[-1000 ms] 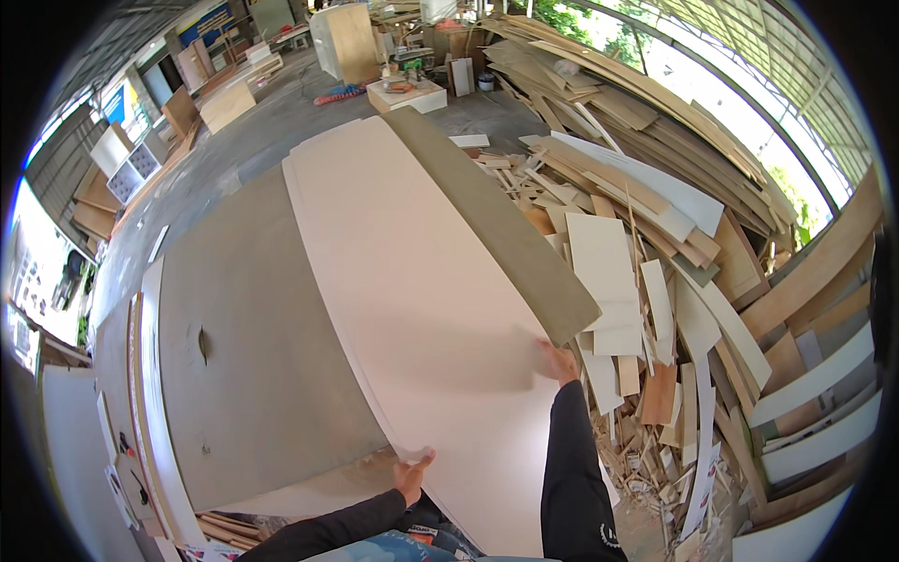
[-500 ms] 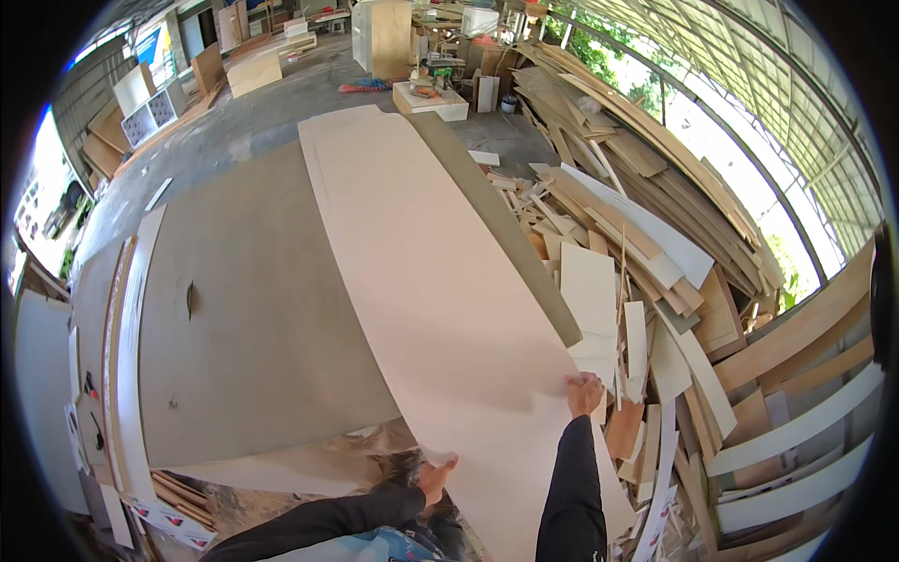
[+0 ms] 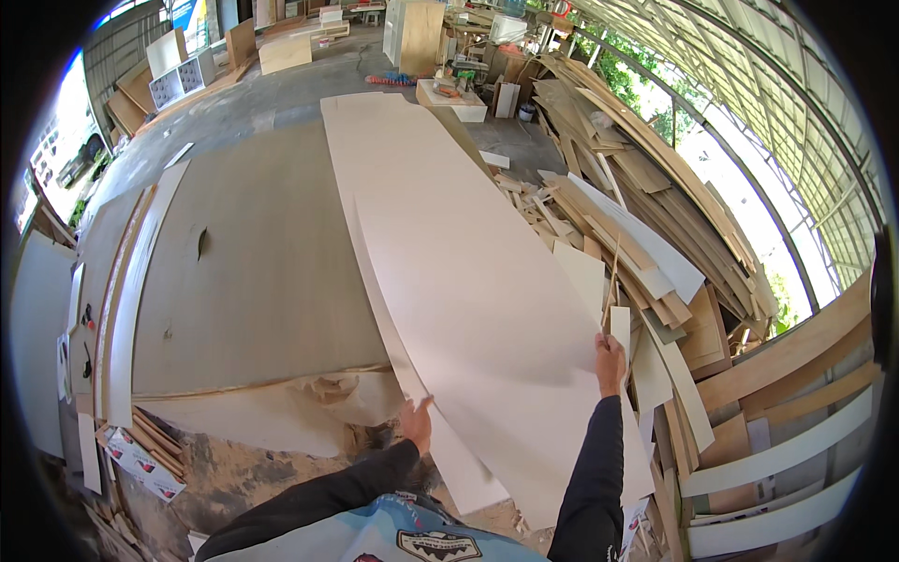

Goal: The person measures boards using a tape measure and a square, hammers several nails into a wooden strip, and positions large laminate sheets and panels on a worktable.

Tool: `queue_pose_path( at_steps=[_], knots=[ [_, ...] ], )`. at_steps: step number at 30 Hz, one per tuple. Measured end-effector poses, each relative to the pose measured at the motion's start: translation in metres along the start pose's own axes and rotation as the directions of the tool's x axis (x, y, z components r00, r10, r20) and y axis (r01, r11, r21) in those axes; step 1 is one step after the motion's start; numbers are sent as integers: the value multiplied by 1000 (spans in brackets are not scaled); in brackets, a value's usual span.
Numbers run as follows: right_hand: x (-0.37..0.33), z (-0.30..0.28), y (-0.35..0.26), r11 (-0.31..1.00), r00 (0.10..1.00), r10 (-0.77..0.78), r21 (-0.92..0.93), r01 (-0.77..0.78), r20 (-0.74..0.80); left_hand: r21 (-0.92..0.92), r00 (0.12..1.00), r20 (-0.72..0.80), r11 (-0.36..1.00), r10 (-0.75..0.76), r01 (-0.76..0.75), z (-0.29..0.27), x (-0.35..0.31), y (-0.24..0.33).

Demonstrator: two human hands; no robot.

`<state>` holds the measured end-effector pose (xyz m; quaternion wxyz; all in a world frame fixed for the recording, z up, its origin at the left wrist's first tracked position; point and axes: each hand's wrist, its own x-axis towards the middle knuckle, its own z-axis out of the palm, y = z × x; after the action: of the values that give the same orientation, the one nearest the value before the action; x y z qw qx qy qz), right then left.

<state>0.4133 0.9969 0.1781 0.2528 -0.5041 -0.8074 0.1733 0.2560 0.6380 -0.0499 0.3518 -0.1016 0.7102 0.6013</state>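
Both arms reached forward, the left hand closed on the lower pale sheet's left edge, the right hand gripping the upper pale sheet's right. Both sheets overlay the grey-brown board, long axes running away, leftward. Less board showed rightward than before.

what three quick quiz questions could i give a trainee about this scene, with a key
1. True or false: the left hand and the right hand hold opposite long edges of the pale sheets.
2. Which lies to the right of the sheets? a) blue sign b) scrap wood c) white-framed cabinet
3. Fill in: the person's sleeves are ____.

Key: 1 true; 2 b; 3 black
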Motion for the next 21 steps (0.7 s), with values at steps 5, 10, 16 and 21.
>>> queue_pose_path(
  at_steps=[5, 10, 16, 21],
  knots=[
    [-32, -62, 81, 982, 990, -101, 149, 114, -95, -276, 948, 258, 926, -185, 256, 11, -13, 72],
    [-81, -125, 127, 946, 999, 20, 323, -6, -38, -638, 860, 507, 699, 67, 322, -4, 4, 134],
    [-107, -173, 188, 986, 994, 63, 158, -48, -91, -512, 608, 770, 759, 195, 404, 13, 14, 108],
    [-147, -200, 218, 886, 893, 18, -407, -223, -449, -411, 566, 820, 771, 80, 487, 69, -123, 135]
  ],
)
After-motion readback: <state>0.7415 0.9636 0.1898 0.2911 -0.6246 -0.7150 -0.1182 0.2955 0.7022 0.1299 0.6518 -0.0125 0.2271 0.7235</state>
